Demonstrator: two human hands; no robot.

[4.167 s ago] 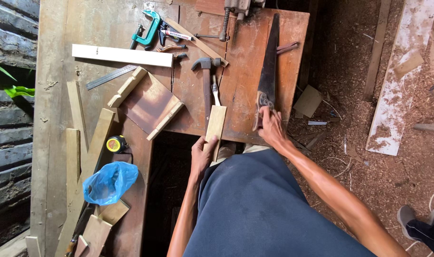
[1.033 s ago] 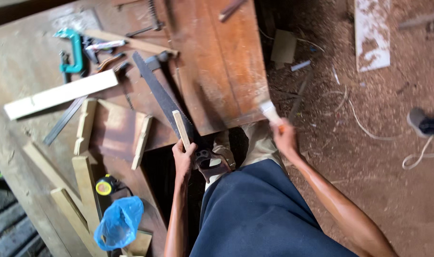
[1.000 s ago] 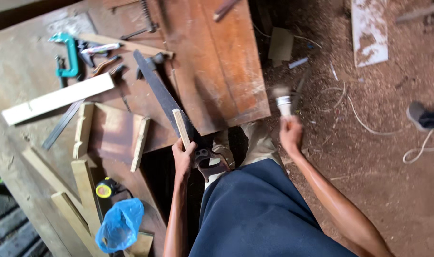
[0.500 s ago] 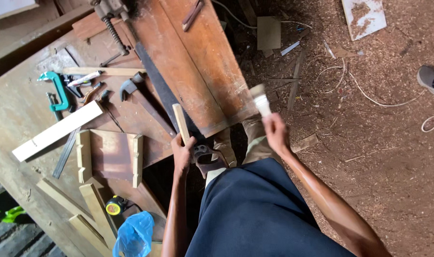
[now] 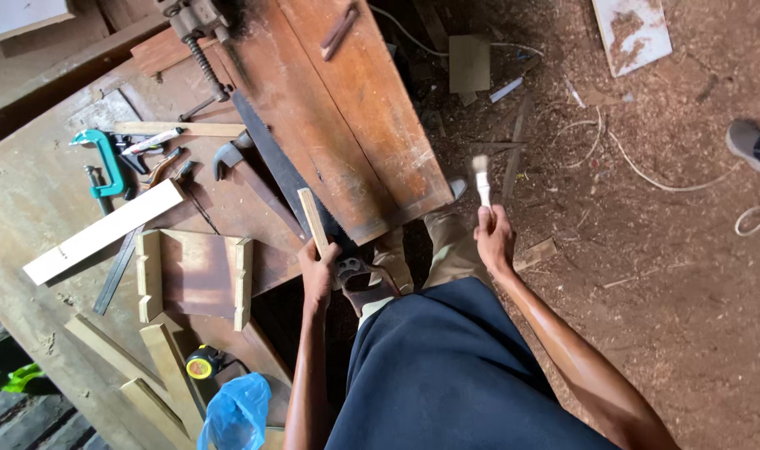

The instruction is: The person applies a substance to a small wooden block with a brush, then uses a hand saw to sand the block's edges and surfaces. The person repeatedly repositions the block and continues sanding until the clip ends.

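My left hand (image 5: 317,271) grips a short pale wooden stick (image 5: 312,219) at the near edge of the workbench (image 5: 346,117). The stick stands up from my fist over a handsaw (image 5: 280,171) that lies on the bench with its handle by my hand. My right hand (image 5: 495,237) is out past the bench edge, above the dirt floor, and holds a small white-handled brush (image 5: 481,179) with its bristles pointing away from me. My knees and dark shorts fill the bottom of the view.
On the bench lie a teal clamp (image 5: 105,162), a hammer (image 5: 230,158), a long pale plank (image 5: 105,232), a wooden frame piece (image 5: 192,275), a yellow tape measure (image 5: 201,364) and a blue plastic bag (image 5: 234,412). Wood scraps and cords litter the sawdust floor. Another person's shoe (image 5: 753,143) shows at far right.
My right hand let go of the saw, picked up the brush and now holds it out to the right of the bench. My left hand keeps the stick. The view has swung.
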